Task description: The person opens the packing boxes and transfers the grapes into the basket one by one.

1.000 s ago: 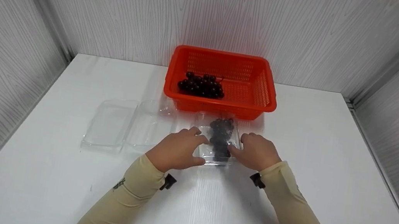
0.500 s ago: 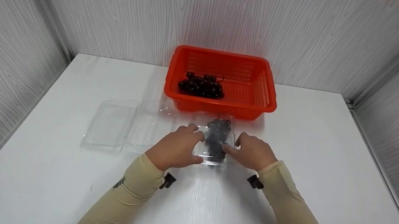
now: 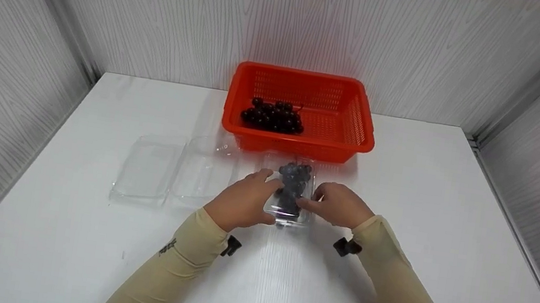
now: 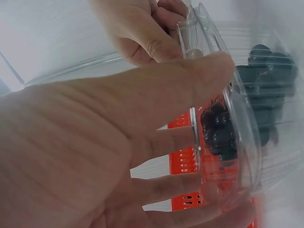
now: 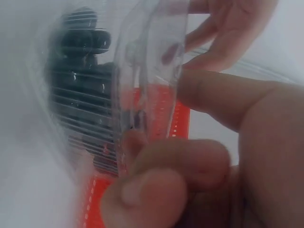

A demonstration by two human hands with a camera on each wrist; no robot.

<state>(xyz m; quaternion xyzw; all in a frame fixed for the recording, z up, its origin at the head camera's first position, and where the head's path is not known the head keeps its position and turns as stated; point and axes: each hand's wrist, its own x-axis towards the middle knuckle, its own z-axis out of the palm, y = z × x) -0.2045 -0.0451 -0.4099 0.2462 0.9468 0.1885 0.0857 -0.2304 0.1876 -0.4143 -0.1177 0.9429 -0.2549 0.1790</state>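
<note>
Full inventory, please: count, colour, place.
Table: 1, white, underneath
Wall panels: 3, grey, back and sides
Basket: 1, red, table's back
Basket grapes: 1 bunch, near-black, basket's left
Filled container: 1, clear, in front of basket
Boxed grapes: 1 bunch, dark, inside filled container
Open container: 1, clear, left of filled container
Wrist devices: 2, black, at wrists
Sleeves: 2, beige, forearms
Left hand: 1, bare, filled container's left
Right hand: 1, bare, filled container's right

Behind grape box [image 3: 290, 190], red basket [image 3: 297, 147] blocks; left, open clear container [image 3: 206, 171]; right, free tabletop [image 3: 425, 210]

Light glares softly off the table [image 3: 272, 289]; the right wrist view is hazy.
</note>
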